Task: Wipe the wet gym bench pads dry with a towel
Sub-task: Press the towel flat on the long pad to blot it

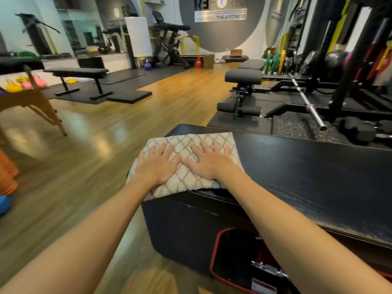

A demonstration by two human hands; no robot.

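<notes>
A broad black bench (307, 172) with a dull, slightly scuffed top fills the lower right of the head view; its near side drops to a dark front panel with a red-edged opening (233, 262) low down. The room is a gym with a glossy wooden floor (91, 145) and black rubber mats (127, 96) laid over parts of it. A flat black weight bench (78, 72) stands on a mat at the left, and an adjustable bench with leg rollers (241, 81) stands ahead, beside a dark rack (350, 60) and a steel barbell (307, 102) lying at a slant. A grey wall sign (220, 14) reads "THE A FITNESS", and coloured kettlebells (25, 84) sit at the far left. On the left end of the bench lies a cream towel (191, 179) with a grey diamond pattern, spread flat, its near edge hanging just over the front rim. Both hands lie on top of it, side by side: the left hand (158, 164) and the right hand (209, 162) each press down with straight, spread fingers, palms flat, thumbs almost meeting at the towel's middle, neither grasping the cloth.
</notes>
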